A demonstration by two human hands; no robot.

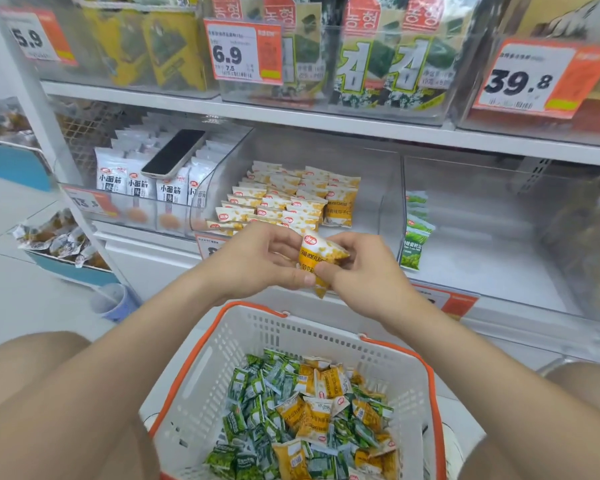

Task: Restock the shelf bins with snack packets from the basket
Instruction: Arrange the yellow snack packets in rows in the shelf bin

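We hold one yellow packet (pixel 321 256) in front of the shelf, above the basket (pixel 205 375); our left hand (pixel 257 259) pinches its left side, thumb and fingers curled round it; our right hand (pixel 364 271) pinches its lower right edge; packet tilted, logo end up. Basket holds a mixed heap of packets (pixel 309 420), green and yellow. Middle bin (pixel 371 216) holds rows of matching yellow packs (pixel 281 199); right bin (pixel 482 258) has a few green packs (pixel 414 237) at its left wall; a phone (pixel 174 154) lies on white packs (pixel 142 183) in the left bin.
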